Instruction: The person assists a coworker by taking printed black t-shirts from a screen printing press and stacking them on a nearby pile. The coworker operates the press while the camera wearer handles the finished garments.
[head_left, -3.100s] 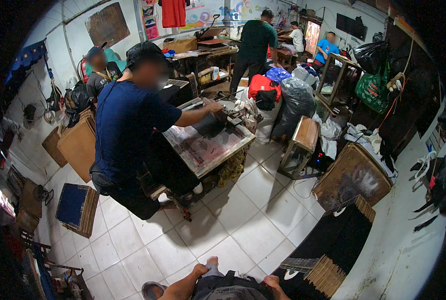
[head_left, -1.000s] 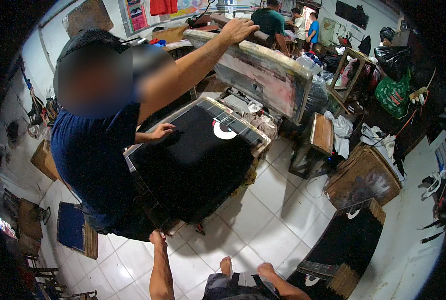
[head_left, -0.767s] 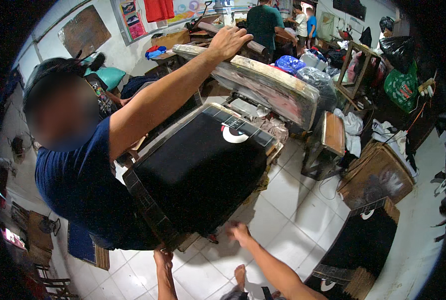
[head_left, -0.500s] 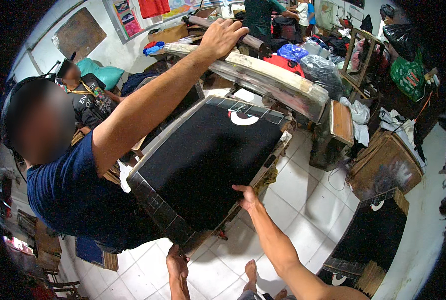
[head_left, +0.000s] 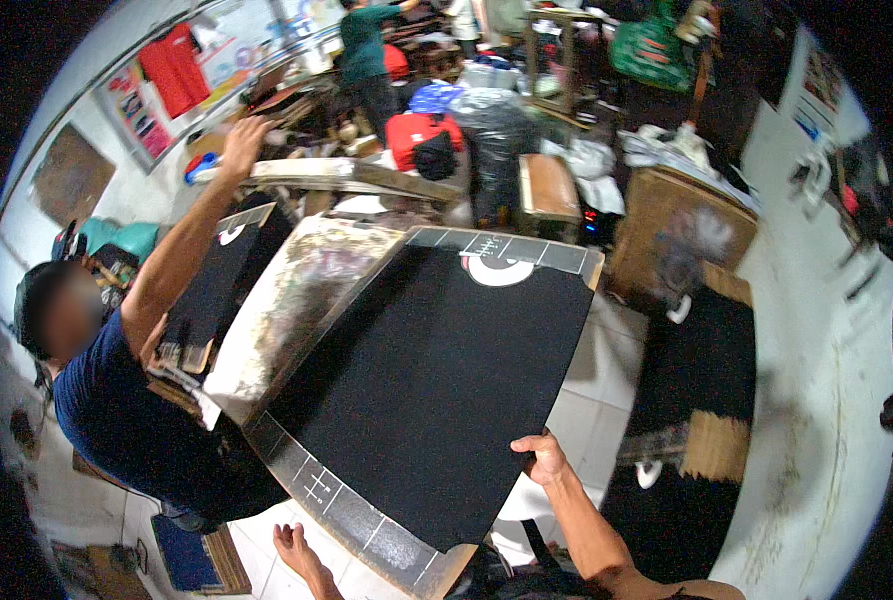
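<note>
My right hand [head_left: 539,456] grips the right edge of a board [head_left: 417,390] covered in black fabric, with a white-and-red printed graphic [head_left: 497,266] at its far end and strips marked with lines at both ends. My left hand [head_left: 297,550] is off the board, just left of its near corner, fingers apart and slightly curled. The board is tilted beside a pale, stained printing bed [head_left: 252,300]. A co-worker [head_left: 127,420] in a navy shirt stands at the left, an arm raised to a hinged screen frame [head_left: 307,172] beyond the board.
Stacked black-covered boards [head_left: 697,370] lie along the right wall, with a large brown board [head_left: 672,205] beyond. Bags [head_left: 497,140] and a wooden box [head_left: 550,185] stand behind. Another person [head_left: 362,60] works at the back. A blue board stack [head_left: 192,555] sits on the floor at lower left.
The black board has been lifted from the printing bed and drawn toward me and to the right, baring the bed. My left hand has let go of it; my view has turned rightward.
</note>
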Tool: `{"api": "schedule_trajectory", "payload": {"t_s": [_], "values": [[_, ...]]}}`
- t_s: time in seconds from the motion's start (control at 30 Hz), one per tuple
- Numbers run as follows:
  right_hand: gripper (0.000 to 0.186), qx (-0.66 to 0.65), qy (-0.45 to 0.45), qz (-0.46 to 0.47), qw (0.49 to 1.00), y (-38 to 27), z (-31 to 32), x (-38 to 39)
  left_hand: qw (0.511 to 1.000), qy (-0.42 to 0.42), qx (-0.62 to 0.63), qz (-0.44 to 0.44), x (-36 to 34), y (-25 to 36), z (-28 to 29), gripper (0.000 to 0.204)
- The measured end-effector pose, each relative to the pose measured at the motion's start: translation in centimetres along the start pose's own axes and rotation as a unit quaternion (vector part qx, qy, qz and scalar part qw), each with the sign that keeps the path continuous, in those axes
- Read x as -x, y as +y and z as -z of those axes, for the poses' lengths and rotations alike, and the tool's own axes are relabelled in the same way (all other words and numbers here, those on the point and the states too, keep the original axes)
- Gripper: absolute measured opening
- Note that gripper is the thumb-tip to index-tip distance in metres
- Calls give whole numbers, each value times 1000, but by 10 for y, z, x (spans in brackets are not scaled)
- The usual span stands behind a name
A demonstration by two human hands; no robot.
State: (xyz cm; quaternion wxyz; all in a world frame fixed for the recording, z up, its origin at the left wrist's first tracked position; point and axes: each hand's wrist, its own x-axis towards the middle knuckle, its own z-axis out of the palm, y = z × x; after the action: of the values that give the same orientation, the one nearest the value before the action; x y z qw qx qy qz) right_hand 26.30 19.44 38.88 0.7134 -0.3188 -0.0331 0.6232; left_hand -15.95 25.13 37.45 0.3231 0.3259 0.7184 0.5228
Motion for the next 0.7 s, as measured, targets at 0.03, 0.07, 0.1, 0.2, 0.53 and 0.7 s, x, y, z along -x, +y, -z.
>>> {"api": "schedule_trajectory", "payload": {"t_s": [0.03,0.07,0.1,0.2,0.53,0.7], "values": [[52,4,17,16,1000,-15,9,29,996,-73,27,-54,24,14,-4,52],[52,11,25,37,999,-30,18,56,987,-134,44,-75,49,33,-13,48],[52,19,32,58,998,-45,28,82,971,-202,71,-108,76,54,-29,44],[50,48,34,123,991,-87,53,150,901,-399,-5,-171,175,117,-90,41],[26,383,227,232,865,-143,91,261,540,-595,-176,-570,524,235,-296,90],[20,519,307,335,724,-129,141,252,598,-576,-186,-526,545,186,-341,81]]}}
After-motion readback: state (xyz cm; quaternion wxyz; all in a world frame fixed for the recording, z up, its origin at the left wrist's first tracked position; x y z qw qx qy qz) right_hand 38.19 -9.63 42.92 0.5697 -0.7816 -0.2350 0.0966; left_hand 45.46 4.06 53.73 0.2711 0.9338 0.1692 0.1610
